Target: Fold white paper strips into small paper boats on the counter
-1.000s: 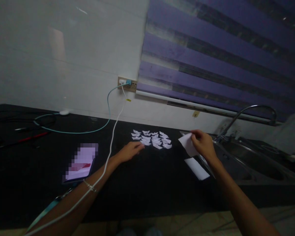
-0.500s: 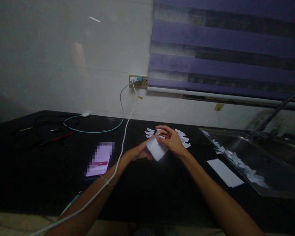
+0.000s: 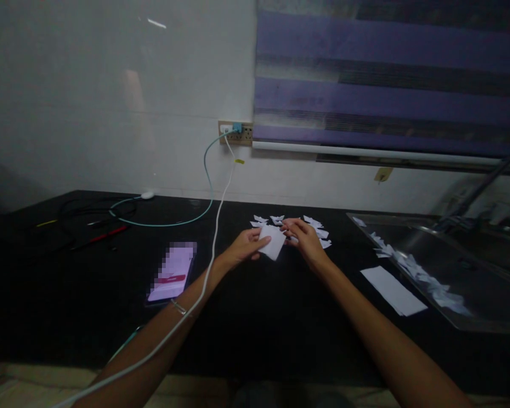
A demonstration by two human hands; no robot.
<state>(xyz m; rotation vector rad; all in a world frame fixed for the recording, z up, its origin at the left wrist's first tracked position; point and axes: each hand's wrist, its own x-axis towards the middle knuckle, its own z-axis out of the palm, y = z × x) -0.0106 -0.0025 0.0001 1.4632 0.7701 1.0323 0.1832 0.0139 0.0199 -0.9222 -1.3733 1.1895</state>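
A small folded white paper (image 3: pixel 272 243) is held up above the dark counter, roughly square with one corner pointing down. My left hand (image 3: pixel 247 246) grips its left side, thumb across the front. At its upper right edge are the bent fingers of my right hand (image 3: pixel 302 235), closed on the paper's corner; the exact contact is small and dim. Just behind my hands lie several small folded paper pieces (image 3: pixel 318 226), partly hidden by the hands and the held paper.
A stack of white paper strips (image 3: pixel 393 290) lies right of my right forearm. More folded pieces (image 3: pixel 416 272) line the sink's (image 3: pixel 459 326) edge. A lit phone (image 3: pixel 172 275) rests at left. A white cable (image 3: pixel 215 238) crosses my left forearm; pens (image 3: pixel 108 233) lie further left.
Both hands have moved slightly away from me with the paper. My left thumb now lies across its front, and my right hand has shifted from its top to its right edge.
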